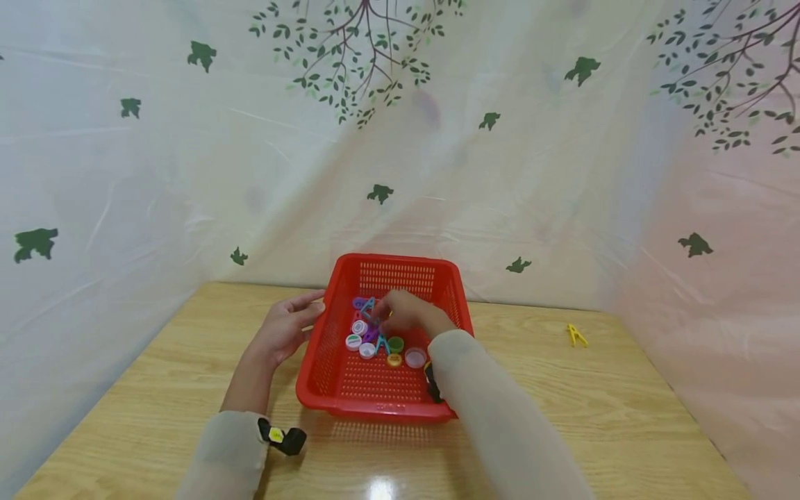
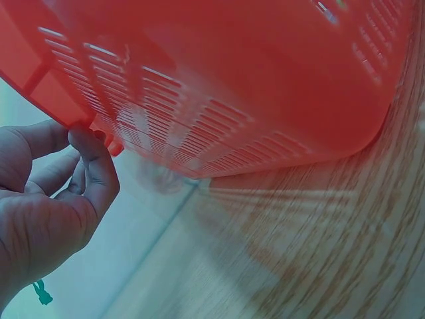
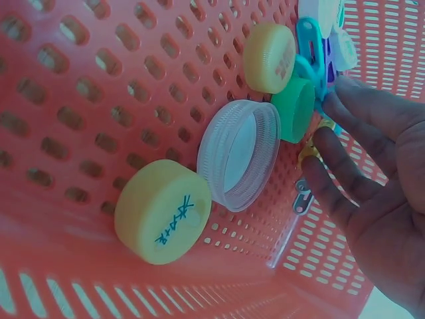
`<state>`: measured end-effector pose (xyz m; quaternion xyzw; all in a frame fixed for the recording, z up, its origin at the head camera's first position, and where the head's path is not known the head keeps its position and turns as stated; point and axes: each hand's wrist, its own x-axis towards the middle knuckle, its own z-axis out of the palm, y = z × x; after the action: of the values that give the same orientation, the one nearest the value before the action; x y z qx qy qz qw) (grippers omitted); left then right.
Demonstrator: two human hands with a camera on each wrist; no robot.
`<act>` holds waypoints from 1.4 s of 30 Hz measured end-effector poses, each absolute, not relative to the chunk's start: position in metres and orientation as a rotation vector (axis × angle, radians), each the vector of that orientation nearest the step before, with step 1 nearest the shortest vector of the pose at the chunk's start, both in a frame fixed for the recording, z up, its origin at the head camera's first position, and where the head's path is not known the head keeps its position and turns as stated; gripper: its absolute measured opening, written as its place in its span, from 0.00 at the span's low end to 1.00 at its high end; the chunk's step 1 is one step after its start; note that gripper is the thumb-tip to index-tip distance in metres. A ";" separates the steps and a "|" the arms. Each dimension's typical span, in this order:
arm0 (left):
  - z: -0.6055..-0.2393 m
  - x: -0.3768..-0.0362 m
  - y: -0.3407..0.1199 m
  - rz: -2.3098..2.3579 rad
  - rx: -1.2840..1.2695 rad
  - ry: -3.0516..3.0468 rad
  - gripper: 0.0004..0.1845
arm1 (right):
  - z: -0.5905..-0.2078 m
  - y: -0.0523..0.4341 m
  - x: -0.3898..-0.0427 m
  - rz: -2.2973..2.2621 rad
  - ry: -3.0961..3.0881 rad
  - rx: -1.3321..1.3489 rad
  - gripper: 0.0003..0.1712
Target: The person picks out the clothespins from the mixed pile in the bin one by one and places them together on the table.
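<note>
Head view is showing a wooden table (image 1: 187,361) with a red basket (image 1: 337,389) sitting square in front of the person, its long axis running away from them toward the curtain. Both hands are working at its far half, and the right one is much the nearer to the small things inside. The left hand (image 1: 284,332) is resting against the basket's left rim from outside, fingers gently curled with the tips touching the rim's edge; whether it is truly gripping I cannot tell. The right hand (image 1: 406,314) is reaching over the rim into the basket, fingers bent down among a cluster of bottle caps (image 1: 369,340) and a blue clip (image 1: 368,309). Right wrist view is showing those fingers (image 3: 345,169) lying beside a green cap (image 3: 292,109) and touching the clip, though a firm pinch is not plain. A yellow clip (image 1: 576,335) is lying well apart on the table, off to the right.
</note>
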<state>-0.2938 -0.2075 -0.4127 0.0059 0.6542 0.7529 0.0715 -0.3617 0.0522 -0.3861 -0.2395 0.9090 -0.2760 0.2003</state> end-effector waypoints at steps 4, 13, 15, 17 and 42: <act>-0.413 -0.294 -0.208 2.263 0.008 1.968 0.28 | -0.386 0.053 -0.361 -0.756 2.499 -0.691 0.15; -0.414 -0.295 -0.208 2.275 -0.005 1.960 0.26 | -0.388 0.048 -0.364 -0.696 2.570 -0.762 0.14; -0.415 -0.295 -0.208 2.271 0.006 1.965 0.27 | -0.389 0.047 -0.364 -0.693 2.573 -0.769 0.15; -0.415 -0.296 -0.208 2.270 0.002 1.969 0.26 | -0.389 0.045 -0.365 -0.673 2.576 -0.788 0.16; -0.415 -0.294 -0.207 2.265 -0.011 1.986 0.27 | -0.390 0.035 -0.361 -0.610 2.540 -0.664 0.19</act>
<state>-0.2938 -0.2066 -0.4152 -0.0035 0.6580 0.7502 0.0644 -0.3608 0.0352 -0.3900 -0.2403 0.9190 -0.2208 0.2213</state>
